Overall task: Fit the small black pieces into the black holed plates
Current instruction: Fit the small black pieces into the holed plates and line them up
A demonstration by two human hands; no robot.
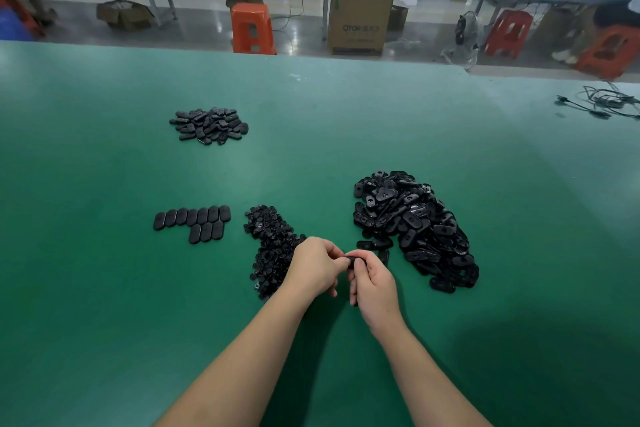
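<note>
Pressing a small piece into a plate, over the green table.
My left hand (317,265) pinches at the holed plate (354,259) my right hand (372,282) grips by its edges; light, stiff plastic, likely slippery, with the plate pile (415,229) just beside.

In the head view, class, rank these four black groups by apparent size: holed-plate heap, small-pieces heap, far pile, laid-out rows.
1. holed-plate heap
2. small-pieces heap
3. far pile and laid-out rows: alike; distance makes it unsure.
</note>
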